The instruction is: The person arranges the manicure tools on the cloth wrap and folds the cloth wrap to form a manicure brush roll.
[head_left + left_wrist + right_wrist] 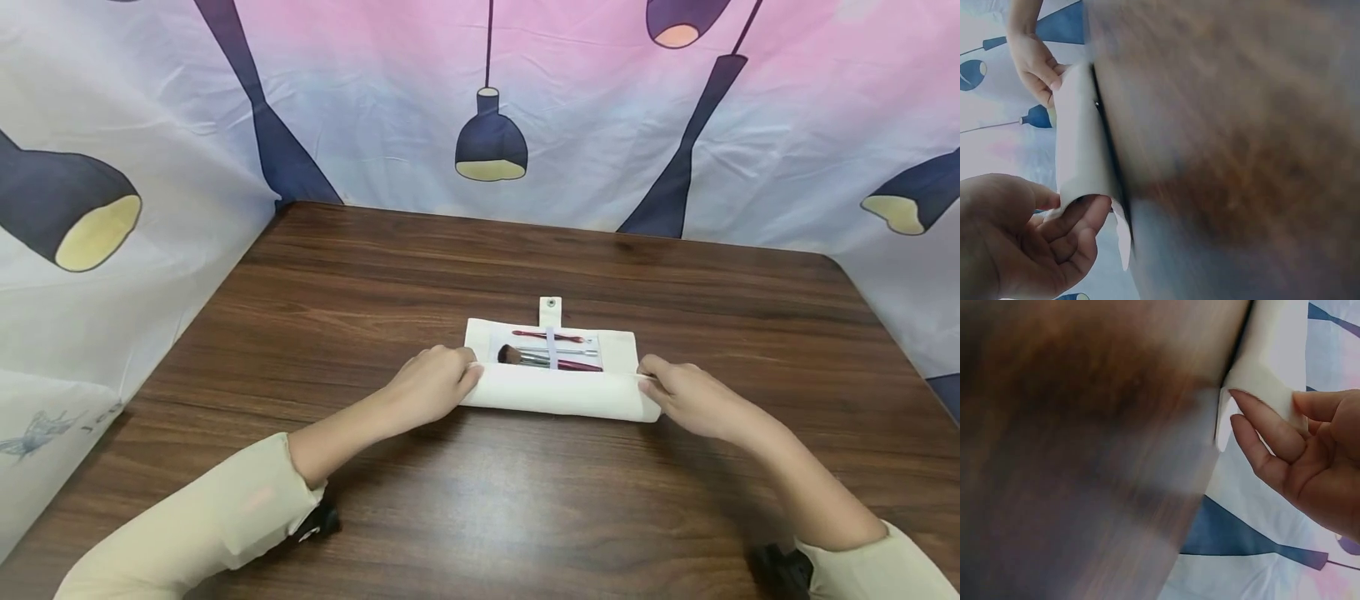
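Note:
A white cloth tool roll [562, 393] lies on the table, its near part folded over toward the back. On its exposed inside, a pale elastic band [551, 346] holds a brown-tipped brush [510, 355] and several slim tools, some with red handles. My left hand [431, 385] pinches the left end of the fold; in the left wrist view, the fingers of that left hand [1035, 244] reach inside the curved cloth, thumb outside. At the other end, my right hand [693, 400] pinches the fold, and the right wrist view has the right hand's [1310, 450] fingers under the cloth.
The dark wood-grain table [480, 492] extends around the roll. A strap [550, 312] with a metal snap sticks out from the roll's far edge. Behind the table and along its sides hangs a printed cloth [405, 125] with lamp pictures.

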`<state>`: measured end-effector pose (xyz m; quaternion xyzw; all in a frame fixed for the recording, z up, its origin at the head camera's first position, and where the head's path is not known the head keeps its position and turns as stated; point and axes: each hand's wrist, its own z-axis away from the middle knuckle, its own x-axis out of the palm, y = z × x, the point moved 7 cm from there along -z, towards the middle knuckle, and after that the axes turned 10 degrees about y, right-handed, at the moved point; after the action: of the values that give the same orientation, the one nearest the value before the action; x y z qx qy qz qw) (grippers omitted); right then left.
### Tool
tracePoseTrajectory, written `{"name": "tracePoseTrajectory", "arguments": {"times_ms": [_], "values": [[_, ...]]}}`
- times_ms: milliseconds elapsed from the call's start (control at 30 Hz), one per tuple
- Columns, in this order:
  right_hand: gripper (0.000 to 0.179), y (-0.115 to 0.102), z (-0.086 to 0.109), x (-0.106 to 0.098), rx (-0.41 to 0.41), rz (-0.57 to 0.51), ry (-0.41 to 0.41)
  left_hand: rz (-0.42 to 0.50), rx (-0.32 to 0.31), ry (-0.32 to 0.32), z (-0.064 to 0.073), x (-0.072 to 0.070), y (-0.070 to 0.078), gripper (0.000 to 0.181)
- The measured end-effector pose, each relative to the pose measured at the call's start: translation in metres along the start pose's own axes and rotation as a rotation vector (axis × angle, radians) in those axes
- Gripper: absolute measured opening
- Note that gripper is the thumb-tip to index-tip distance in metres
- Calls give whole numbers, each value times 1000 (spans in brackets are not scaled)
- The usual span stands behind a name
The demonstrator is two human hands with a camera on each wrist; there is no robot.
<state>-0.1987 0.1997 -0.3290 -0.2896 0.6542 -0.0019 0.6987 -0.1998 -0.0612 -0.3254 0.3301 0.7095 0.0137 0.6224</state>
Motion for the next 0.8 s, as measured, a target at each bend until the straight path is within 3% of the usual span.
{"name": "tracePoseTrajectory", "arguments": {"times_ms": [267, 800], "values": [[21, 8, -16, 5, 71, 10, -39, -8, -45, 7, -12, 4, -8, 35], [18, 13, -27, 11, 115, 54, -33, -25, -81, -51, -22, 14, -16, 32]]}}
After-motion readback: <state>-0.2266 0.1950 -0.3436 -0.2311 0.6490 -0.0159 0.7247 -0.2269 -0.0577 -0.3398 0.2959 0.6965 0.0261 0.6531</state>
